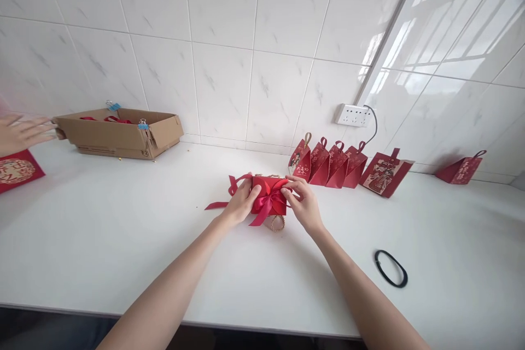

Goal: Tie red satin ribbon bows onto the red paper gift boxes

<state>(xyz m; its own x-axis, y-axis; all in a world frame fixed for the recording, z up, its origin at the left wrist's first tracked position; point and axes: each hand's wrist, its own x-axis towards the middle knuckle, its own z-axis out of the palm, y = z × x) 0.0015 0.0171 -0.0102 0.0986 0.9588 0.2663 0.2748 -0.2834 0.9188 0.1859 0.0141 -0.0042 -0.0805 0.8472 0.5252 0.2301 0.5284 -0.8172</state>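
A small red gift box (279, 209) sits on the white table in front of me, with a dark pink ribbon bow (268, 199) tied across its front. My left hand (243, 201) grips the box's left side, thumb on the front face. At the right side, my right hand (302, 200) has its thumb and fingertips closed on the box's upper right edge. Ribbon tails trail out to the left, past my left hand. A twisted cord handle (277, 223) lies below the box, and part of another shows along its top edge.
Several red gift boxes with loop handles (337, 167) line the wall at right; another box (460, 168) stands apart. A cardboard box (118, 136) with ribbon inside is at left. Another person's hand (22, 134) hovers near a red packet (20, 170). A black band (391, 268) lies right.
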